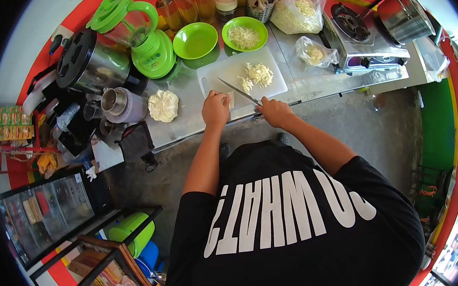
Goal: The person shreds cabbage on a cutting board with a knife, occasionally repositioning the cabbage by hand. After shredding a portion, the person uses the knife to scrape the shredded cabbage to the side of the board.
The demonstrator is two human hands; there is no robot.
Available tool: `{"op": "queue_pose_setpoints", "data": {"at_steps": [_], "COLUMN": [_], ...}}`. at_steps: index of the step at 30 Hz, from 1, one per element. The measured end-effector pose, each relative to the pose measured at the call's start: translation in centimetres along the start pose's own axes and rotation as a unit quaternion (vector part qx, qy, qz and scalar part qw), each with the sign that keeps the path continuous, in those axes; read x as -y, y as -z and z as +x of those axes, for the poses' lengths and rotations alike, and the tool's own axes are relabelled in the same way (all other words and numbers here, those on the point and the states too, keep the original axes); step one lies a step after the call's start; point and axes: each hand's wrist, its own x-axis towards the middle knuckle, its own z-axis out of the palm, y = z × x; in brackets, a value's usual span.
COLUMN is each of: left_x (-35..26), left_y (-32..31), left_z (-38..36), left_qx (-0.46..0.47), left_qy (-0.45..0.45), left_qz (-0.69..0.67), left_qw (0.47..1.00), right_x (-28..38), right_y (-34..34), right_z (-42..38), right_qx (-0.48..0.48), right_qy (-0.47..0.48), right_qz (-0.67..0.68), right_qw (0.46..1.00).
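Observation:
My right hand is closed round the handle of a knife, whose blade points up and to the left over the white cutting board. At the board's front left, my left hand has its fingers drawn together beside a small pale piece; whether the fingers grip it is unclear. Shredded pale cabbage lies in a loose pile on the board, right of the blade. Behind the board, a green bowl holds more shreds, and another green bowl looks empty.
A cabbage head sits left of the board. Further left stand a green blender and a metal-topped container. To the right are a small plastic bag, a large bag of shreds and a gas stove.

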Motion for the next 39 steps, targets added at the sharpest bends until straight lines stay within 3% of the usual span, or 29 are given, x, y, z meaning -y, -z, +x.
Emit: {"op": "queue_pose_setpoints", "data": {"at_steps": [6,9,13,19,24,27,33,39], "left_x": [-2.2,-2.2,-1.5,-1.9,-1.4,-1.5,-1.1,-1.0], "left_y": [-1.4,-2.4,-4.1,-3.8,-2.4,-1.9,-2.8,-2.8], "left_z": [-1.6,-2.0,-3.0,-4.4,-3.9,-3.4,-4.0,-3.9], "left_qx": [-0.139,-0.142,-0.138,-0.180,-0.109,-0.081,-0.159,-0.117], "left_qy": [-0.020,-0.058,-0.043,-0.126,-0.171,-0.154,-0.170,-0.137], "left_qz": [0.134,0.115,0.106,0.108,0.127,0.105,0.077,0.111], "left_qw": [0.981,0.981,0.984,0.970,0.971,0.979,0.969,0.977], "right_x": [-0.5,-0.3,-1.4,-4.7,-4.3,-2.1,2.2,4.2], "right_y": [2.8,4.0,2.5,1.0,0.3,-0.3,-1.4,2.1], "right_z": [0.4,0.1,-0.8,-0.7,-0.7,-0.7,0.0,-0.4], "right_qx": [0.004,-0.006,-0.005,-0.047,-0.095,-0.098,-0.078,-0.049], "right_qy": [0.054,0.073,0.076,0.080,0.048,0.055,0.047,0.045], "right_qz": [-0.015,0.001,0.023,0.018,0.033,0.029,-0.021,-0.046], "right_qw": [0.998,0.997,0.997,0.996,0.994,0.993,0.996,0.997]}}
